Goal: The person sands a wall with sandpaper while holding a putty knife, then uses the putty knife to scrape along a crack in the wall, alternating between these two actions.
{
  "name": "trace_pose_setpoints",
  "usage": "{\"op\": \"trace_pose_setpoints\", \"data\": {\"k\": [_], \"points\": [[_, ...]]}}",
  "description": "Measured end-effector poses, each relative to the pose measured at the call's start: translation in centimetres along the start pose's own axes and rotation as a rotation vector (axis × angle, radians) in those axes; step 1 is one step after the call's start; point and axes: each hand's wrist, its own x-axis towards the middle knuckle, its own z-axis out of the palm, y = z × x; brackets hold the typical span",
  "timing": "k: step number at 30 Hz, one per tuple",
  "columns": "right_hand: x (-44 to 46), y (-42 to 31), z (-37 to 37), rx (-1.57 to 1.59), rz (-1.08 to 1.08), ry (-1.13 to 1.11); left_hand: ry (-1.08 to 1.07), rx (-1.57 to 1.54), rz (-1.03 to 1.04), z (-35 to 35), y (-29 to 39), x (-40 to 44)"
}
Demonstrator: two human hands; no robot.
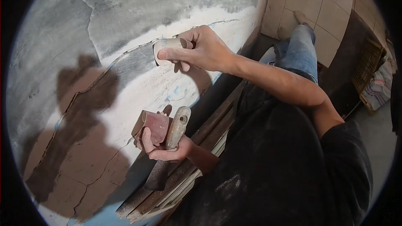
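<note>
My right hand [194,52] pinches a curled, pale piece of sandpaper [167,47] close to the cracked wall [125,8], beside a long crack in the plaster. Lower down, my left hand [169,152] is closed around a folded reddish sandpaper piece [157,126] and a worn tool handle [179,127] with a hole near its end. A dark flat blade [158,176] shows below that hand. The wall has grey patches, white plaster and bits of blue paint.
Long dark boards [205,132] lean along the wall's base. At the right stands a yellowish crate [368,65] with a striped cloth bag [380,86]. My jeans-clad leg [299,52] is on the tiled floor [303,0]. Shadows fall on the wall.
</note>
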Motion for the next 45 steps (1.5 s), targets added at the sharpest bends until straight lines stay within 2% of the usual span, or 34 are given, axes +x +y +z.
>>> {"op": "trace_pose_setpoints", "data": {"k": [3,6,9,10,13,14,17,18,21,25,28,32,36,39,45], "points": [[-0.2,-0.6,-0.1,-0.017,0.017,0.000,0.017,-0.009,-0.048,-0.6,1.7,1.2],[-0.4,-2.2,1.4,0.099,-0.104,0.022,0.058,-0.076,-0.072,-0.8,1.9,1.8],[0.0,-4.7,2.7,-0.002,-0.069,-0.017,0.069,0.087,-0.040,-2.4,1.8,2.0],[-0.1,-3.0,2.3,0.033,-0.126,-0.002,0.086,0.071,-0.022,-2.3,1.9,2.1],[-0.8,-2.0,0.3,-0.021,-0.034,0.010,0.184,-0.082,-0.043,-2.1,1.9,2.0],[-0.7,-2.0,0.6,-0.050,-0.022,0.007,0.172,0.024,0.048,-2.5,1.7,2.2],[0.1,-4.4,2.2,-0.026,-0.089,-0.024,0.270,-0.064,0.156,-2.1,1.1,2.4],[0.4,-4.0,2.3,-0.026,-0.104,-0.011,0.305,0.095,0.185,-2.8,0.3,2.2],[-0.4,-0.7,0.2,-0.029,-0.053,-0.002,0.202,0.017,0.273,-1.6,0.1,2.0],[-0.6,-2.4,0.6,-0.075,0.008,0.018,0.163,0.098,0.387,-0.6,0.2,1.9],[-0.1,-2.5,1.7,0.057,-0.015,0.002,0.165,0.144,0.369,-0.7,0.1,1.9],[-0.7,-0.8,0.1,-0.083,0.048,0.011,0.138,0.117,0.411,-0.5,-0.2,2.2],[-0.8,-2.2,0.1,-0.042,0.121,0.010,0.161,0.144,0.391,-0.8,-0.5,2.2],[-0.7,-0.9,0.1,0.065,0.064,0.001,0.180,0.174,0.394,-0.1,-0.2,2.2],[-0.6,-0.6,0.3,-0.002,0.043,0.011,0.142,0.152,0.449,-0.7,-1.2,2.3]]}}
